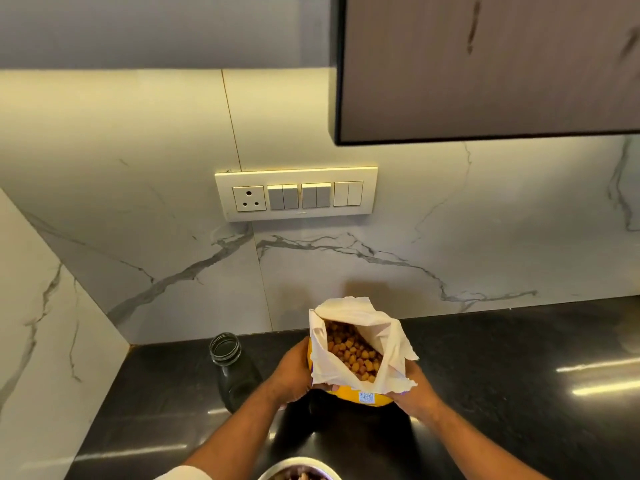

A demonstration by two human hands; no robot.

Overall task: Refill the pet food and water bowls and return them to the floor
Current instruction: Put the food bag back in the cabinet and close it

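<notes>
A yellow pet food bag (360,398) with a torn white inner lining stands on the black countertop (502,393), its mouth wide and brown kibble (351,351) showing inside. My left hand (291,374) grips the bag's left side and my right hand (415,388) grips its right side. A steel bowl (298,471) with some kibble in it peeks in at the bottom edge, just below my arms. An uncapped clear bottle (230,367) stands to the left of my left hand.
A marble backsplash rises behind the counter with a switch and socket panel (296,194). A dark wall cabinet (485,67) overhangs the upper right. A marble side wall closes the counter on the left.
</notes>
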